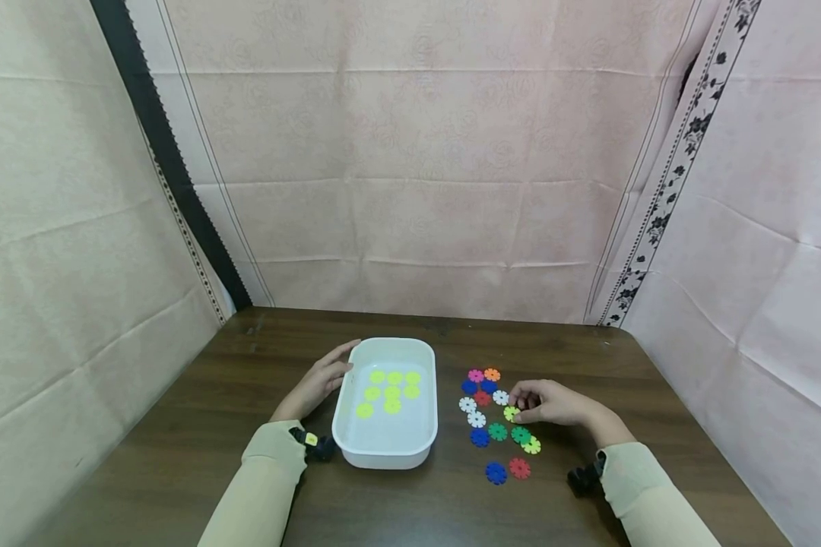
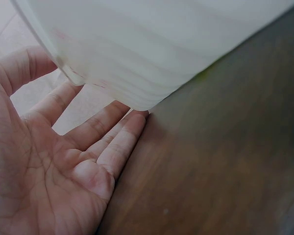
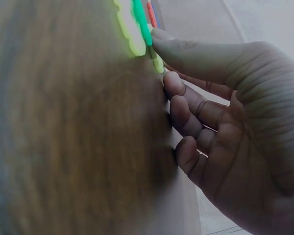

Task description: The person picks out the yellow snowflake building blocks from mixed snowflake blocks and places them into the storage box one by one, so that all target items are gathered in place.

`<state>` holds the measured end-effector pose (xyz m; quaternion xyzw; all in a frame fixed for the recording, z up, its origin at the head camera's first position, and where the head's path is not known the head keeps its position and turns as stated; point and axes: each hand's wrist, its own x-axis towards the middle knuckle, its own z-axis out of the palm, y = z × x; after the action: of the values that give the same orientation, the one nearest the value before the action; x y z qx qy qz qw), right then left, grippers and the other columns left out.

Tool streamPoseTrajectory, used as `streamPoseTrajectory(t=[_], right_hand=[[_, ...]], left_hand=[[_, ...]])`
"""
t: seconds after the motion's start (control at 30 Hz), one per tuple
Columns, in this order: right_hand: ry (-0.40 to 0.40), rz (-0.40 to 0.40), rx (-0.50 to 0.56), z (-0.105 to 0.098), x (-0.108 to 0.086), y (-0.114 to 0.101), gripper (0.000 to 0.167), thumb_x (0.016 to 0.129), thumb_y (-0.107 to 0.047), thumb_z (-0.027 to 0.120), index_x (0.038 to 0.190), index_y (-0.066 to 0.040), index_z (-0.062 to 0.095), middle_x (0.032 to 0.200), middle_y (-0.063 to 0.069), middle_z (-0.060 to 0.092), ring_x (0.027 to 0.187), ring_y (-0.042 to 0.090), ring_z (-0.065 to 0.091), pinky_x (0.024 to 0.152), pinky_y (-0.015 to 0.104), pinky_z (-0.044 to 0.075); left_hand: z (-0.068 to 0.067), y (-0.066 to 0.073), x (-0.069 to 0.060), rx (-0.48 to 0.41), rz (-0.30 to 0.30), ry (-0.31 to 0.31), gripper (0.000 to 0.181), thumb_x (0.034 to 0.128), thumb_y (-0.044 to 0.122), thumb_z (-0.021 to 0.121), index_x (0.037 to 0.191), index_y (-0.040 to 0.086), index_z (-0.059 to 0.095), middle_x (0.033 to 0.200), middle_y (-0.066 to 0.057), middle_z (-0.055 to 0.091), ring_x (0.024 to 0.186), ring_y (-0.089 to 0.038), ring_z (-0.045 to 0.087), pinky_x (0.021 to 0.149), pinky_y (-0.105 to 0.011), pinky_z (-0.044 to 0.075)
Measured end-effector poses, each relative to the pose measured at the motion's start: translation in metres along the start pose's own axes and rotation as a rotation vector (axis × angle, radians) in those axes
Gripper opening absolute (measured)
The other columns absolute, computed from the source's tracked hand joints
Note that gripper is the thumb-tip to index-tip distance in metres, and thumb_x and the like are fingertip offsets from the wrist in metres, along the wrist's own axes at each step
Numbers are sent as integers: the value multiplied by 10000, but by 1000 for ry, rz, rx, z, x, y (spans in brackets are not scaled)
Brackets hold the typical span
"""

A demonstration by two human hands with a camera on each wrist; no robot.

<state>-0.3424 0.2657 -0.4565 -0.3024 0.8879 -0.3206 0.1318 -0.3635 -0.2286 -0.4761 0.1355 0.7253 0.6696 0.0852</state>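
A white tray [image 1: 385, 453] stands on the table with several yellow-green flower-shaped discs [image 1: 392, 393] spread over its floor. My left hand [image 1: 320, 384] rests its extended fingers against the tray's left side, near the far corner; in the left wrist view those fingers touch the wall and rim. Right of the tray lie flower-shaped discs in blue, white, red, green, pink and orange. Among them, my right hand [image 1: 554, 403] has thumb and index finger at the edges of a yellow-green disc [image 1: 510, 413], pinching it. Its other fingers are curled in the right wrist view.
Another yellow-green disc [image 1: 531, 445] lies beside a green disc [image 1: 521, 434], just below the right hand. A blue disc [image 1: 496, 472] and a red disc [image 1: 519, 467] sit closer to me. Pale cloth [image 1: 424, 190] hangs behind and along both sides of the brown wooden table [image 1: 397, 509].
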Motion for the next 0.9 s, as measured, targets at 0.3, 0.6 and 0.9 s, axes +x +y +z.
streamPoseTrajectory(t=[0.3,0.6,0.9], right_hand=[[18,-36,9,-2,1,1,213,931,-256,732,1068,-131,626,939,16,618,857,205,566,736,314,497],[37,-94,42,-5,3,-2,119,980,-136,656,1094,-115,634,977,20,685,910,184,636,791,310,535],[93,-141,28,-8,13,-27,123,984,-168,658,1106,-154,650,989,-1,686,924,193,644,821,308,550]], left_hand=[[-1,0,0,-4,12,-14,510,1029,202,516,1526,266,423,1535,-49,430,1319,-270,523,1095,-421,425],[-2,1,0,-11,6,-8,505,1030,211,519,1522,285,430,1548,-30,413,1338,-264,506,1114,-443,401],[-1,0,0,-7,11,-3,501,1023,211,528,1512,283,447,1563,-5,391,1346,-253,502,1112,-444,403]])
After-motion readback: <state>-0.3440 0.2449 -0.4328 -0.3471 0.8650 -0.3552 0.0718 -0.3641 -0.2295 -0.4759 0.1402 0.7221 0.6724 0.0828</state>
